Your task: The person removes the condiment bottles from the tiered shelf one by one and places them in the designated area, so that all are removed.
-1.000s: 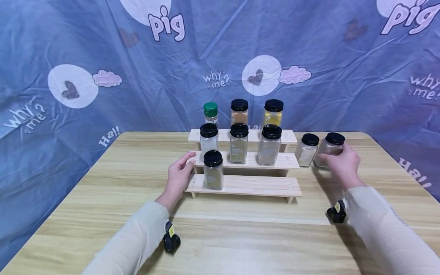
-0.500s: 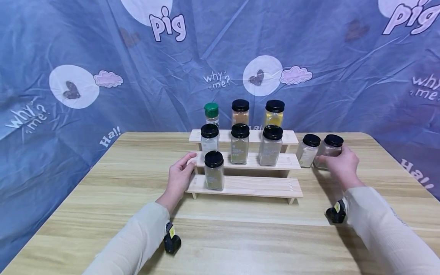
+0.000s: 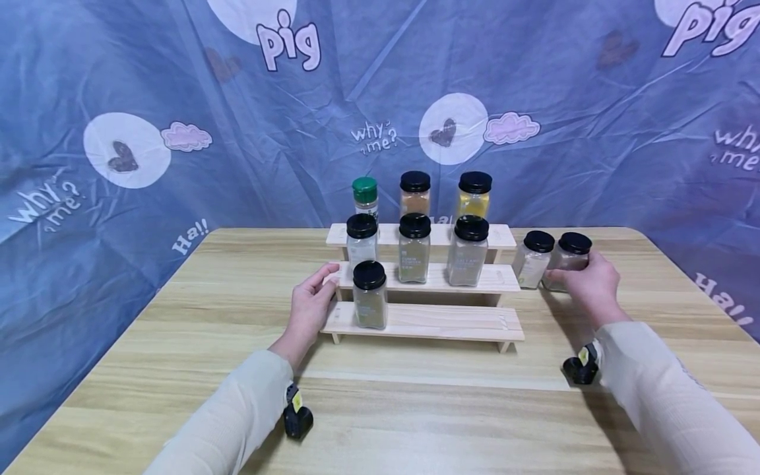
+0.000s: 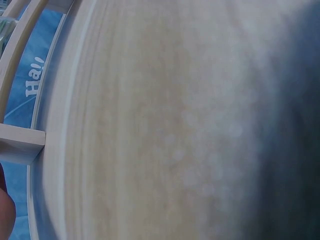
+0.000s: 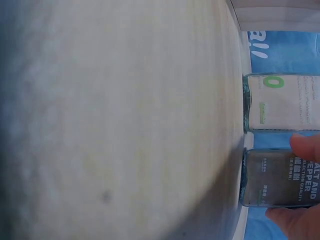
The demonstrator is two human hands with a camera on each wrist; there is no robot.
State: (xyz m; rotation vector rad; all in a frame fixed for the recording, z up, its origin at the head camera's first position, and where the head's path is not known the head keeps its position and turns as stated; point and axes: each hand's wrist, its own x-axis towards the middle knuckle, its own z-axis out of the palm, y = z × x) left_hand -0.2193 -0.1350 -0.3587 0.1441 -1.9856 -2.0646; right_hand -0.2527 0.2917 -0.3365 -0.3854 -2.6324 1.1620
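A three-step wooden rack [image 3: 439, 319] stands mid-table with several spice jars on it. My left hand [image 3: 310, 305] rests against the rack's left end, thumb on the middle step, beside a black-lidded jar of green spice [image 3: 369, 294] on the lowest step. To the right of the rack stand two more black-lidded jars. My right hand [image 3: 586, 285] grips the farther-right jar [image 3: 567, 260], whose dark label [image 5: 280, 177] shows in the right wrist view with fingers round it. The pale jar [image 3: 533, 258] [image 5: 282, 102] stands touching it on the left.
The wooden table [image 3: 178, 343] runs to a rounded far edge against a blue printed cloth backdrop [image 3: 178, 99]. A green-lidded jar [image 3: 365, 196] and two black-lidded ones fill the top step. The lowest step is bare to the right of the green-spice jar.
The right hand's jar has shifted slightly left, closing up against the pale jar. The left hand has stayed on the rack.
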